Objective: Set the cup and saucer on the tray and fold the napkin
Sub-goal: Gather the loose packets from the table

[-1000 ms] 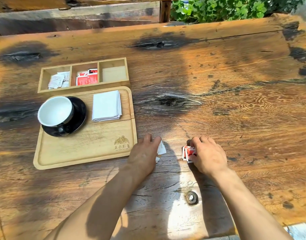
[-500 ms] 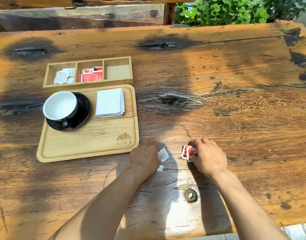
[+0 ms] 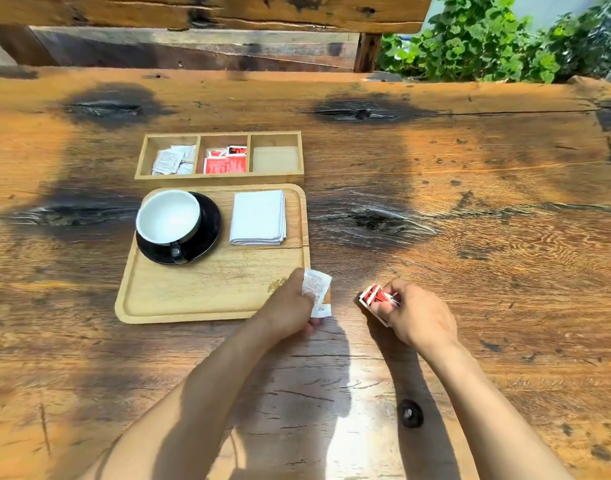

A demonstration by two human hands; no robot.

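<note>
Tray (image 3: 193, 296): cup (image 3: 168, 216) on saucer (image 3: 207, 237) at its far left, folded napkin (image 3: 258, 217) beside them; named steps look done. Left hand (image 3: 290, 306) pinches white packets (image 3: 317, 289); right hand (image 3: 418, 315) grips red packets (image 3: 375, 296). Likely remaining: packets into the box (image 3: 221, 176).

Harsh sunlight, dark arm shadows, glare on table (image 3: 470, 271), edges curved.

The left hand (image 3: 290, 308) has lifted its white packets (image 3: 317, 289) off the desk (image 3: 470, 237) toward the tray (image 3: 207, 292) corner, while the right hand (image 3: 418, 315) has raised its red packets (image 3: 375, 296).
</note>
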